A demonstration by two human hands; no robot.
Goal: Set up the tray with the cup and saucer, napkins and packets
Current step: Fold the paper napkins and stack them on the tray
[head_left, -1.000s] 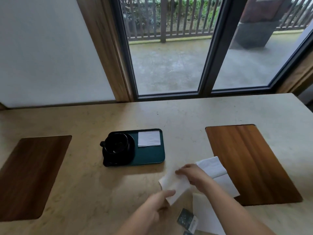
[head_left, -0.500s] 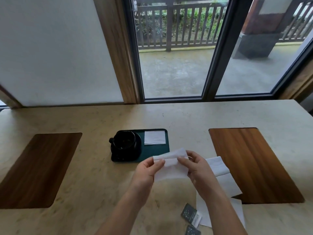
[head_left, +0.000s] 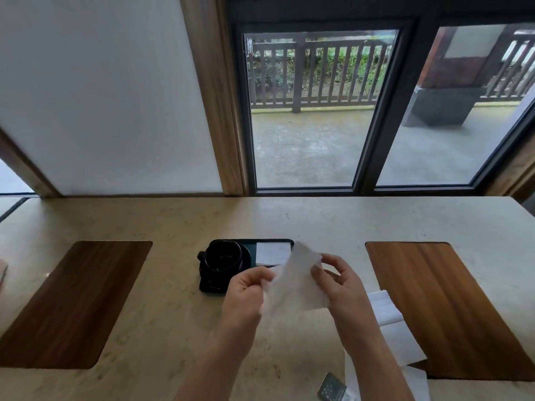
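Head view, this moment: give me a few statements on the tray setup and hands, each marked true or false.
1. Both hands hold one white napkin above the table. True: left hand and right hand pinch it.
2. The tray has no napkin on it. False: a folded napkin lies there.
3. The black cup is on the tray's left part. True.
4. The dark packet is on the tray. False: it lies on the table near the bottom edge.

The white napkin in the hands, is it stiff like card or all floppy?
Probably floppy: the napkin bends and sags between the left hand and right hand, which pinch its edges. It looks thin, likely very light. It would probably crumple or tear if tugged hard.
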